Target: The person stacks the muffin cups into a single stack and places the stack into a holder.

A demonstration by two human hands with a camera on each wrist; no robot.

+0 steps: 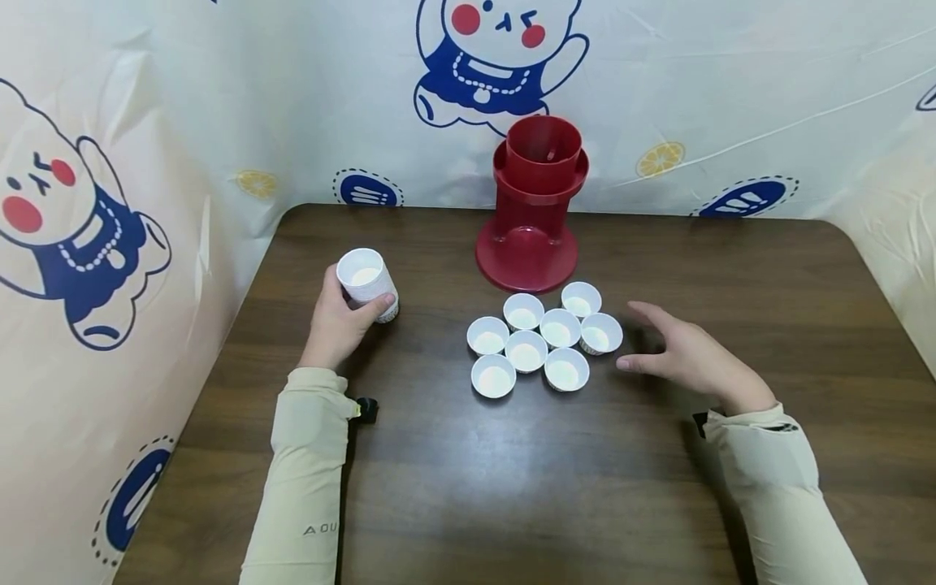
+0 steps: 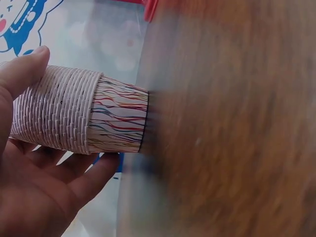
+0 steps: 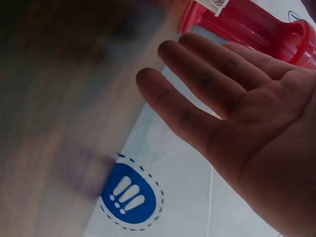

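My left hand (image 1: 338, 327) grips a stack of nested white paper cups (image 1: 371, 284) at the left of the table. In the left wrist view, the thumb and fingers wrap the ribbed rims of the stacked cups (image 2: 57, 111), and the end cup (image 2: 118, 116) shows thin coloured wavy lines. Several single white paper cups (image 1: 526, 351) stand mouth up in a close cluster mid-table. Just right of that cluster is my right hand (image 1: 687, 353), its fingers extended, thumb apart, and nothing held. The right wrist view shows its bare palm (image 3: 261, 128).
Behind the cluster stands a dark red plastic holder (image 1: 534, 215) with a round base and an upright tube. The brown wooden table (image 1: 453, 487) meets a white printed cloth (image 1: 292, 97) at its back and left edges.
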